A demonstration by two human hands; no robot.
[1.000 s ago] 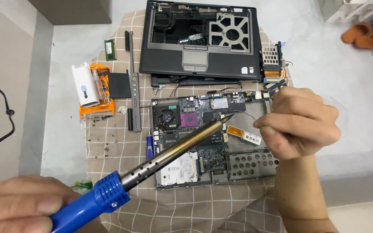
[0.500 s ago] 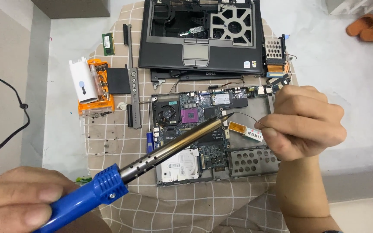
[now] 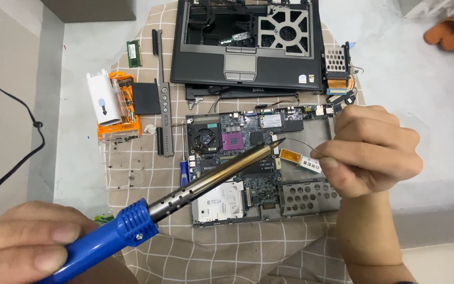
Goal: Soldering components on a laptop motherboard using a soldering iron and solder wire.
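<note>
1. Checked cloth (image 3: 148, 173): carries all parts; its position relative to them matches the earlier frames.
2. Laptop shell (image 3: 245, 63): lies at the top, unmoved; only the camera view has shifted slightly.
3. Motherboard (image 3: 237, 158): sits below the shell, unchanged.
4. Left hand (image 3: 24, 244): fingers closed round the blue handle of the soldering iron (image 3: 206, 179); the tip now sits by the board's right edge, slightly further right than earlier.
5. Right hand (image 3: 369, 150): pinched shut on a thin wire (image 3: 303, 144), fed toward the tip. Judged: joint still being worked.
</note>
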